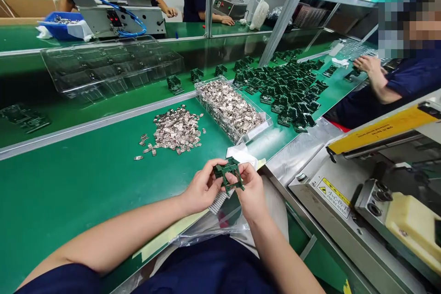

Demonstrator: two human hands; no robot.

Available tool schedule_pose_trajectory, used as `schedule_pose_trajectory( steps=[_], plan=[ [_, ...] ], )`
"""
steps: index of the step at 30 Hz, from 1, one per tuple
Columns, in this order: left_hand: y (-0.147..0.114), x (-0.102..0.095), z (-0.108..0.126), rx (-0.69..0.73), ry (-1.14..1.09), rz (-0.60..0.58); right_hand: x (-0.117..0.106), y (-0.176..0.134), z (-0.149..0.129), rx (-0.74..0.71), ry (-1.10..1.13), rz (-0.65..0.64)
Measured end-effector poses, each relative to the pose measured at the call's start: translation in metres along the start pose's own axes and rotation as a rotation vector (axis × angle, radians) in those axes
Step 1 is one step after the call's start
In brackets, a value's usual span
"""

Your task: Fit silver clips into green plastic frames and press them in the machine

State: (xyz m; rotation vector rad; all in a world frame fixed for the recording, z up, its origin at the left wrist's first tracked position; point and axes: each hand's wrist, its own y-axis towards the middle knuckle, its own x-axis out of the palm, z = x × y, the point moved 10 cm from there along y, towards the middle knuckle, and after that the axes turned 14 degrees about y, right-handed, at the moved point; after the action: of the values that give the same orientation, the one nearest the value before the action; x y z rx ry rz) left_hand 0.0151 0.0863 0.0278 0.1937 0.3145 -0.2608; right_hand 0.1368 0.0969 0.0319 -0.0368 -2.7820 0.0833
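Observation:
Between both hands, near the bench's front edge, is a dark green plastic frame-like part with an opening in its middle. My left hand pinches its left side. My right hand grips the right side, with the thumb at the opening. Beyond the hands lies a loose pile of small silvery metal pieces. Right of that pile, a clear plastic box is filled with similar pieces. A large heap of dark green parts spreads farther back.
A clear compartment tray lies at back left. On the right stands a machine with a warning label. A co-worker's hand is at far right; other people work across the bench. A metal post rises near the heap.

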Motion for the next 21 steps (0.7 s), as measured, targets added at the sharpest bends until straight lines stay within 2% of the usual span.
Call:
schedule_pose_trajectory(
  steps=[5,9,12,15,17,18,19,21],
  plan=[
    [0.001,0.007,0.006,-0.018,-0.027,-0.071,-0.011,-0.006,-0.006,-0.027,0.023,-0.008],
    [0.006,0.019,0.019,-0.055,-0.090,-0.158,-0.027,-0.025,-0.042,-0.227,-0.251,-0.127],
    [0.008,0.046,0.048,0.029,0.005,-0.320,-0.039,-0.054,-0.077,-0.376,-0.477,-0.265],
    [0.012,0.090,0.091,0.185,0.084,-0.557,-0.073,-0.090,-0.113,-0.464,-0.549,-0.257],
    [0.020,0.123,0.123,0.316,0.093,-0.681,-0.115,-0.117,-0.136,-0.508,-0.543,-0.132],
    [0.027,0.140,0.141,0.386,0.098,-0.710,-0.143,-0.133,-0.148,-0.543,-0.521,-0.013],
    [0.035,0.158,0.159,0.459,0.105,-0.712,-0.176,-0.153,-0.162,-0.601,-0.484,0.151],
    [0.052,0.199,0.197,0.617,0.131,-0.660,-0.246,-0.207,-0.187,-0.772,-0.371,0.560]
  ],
)
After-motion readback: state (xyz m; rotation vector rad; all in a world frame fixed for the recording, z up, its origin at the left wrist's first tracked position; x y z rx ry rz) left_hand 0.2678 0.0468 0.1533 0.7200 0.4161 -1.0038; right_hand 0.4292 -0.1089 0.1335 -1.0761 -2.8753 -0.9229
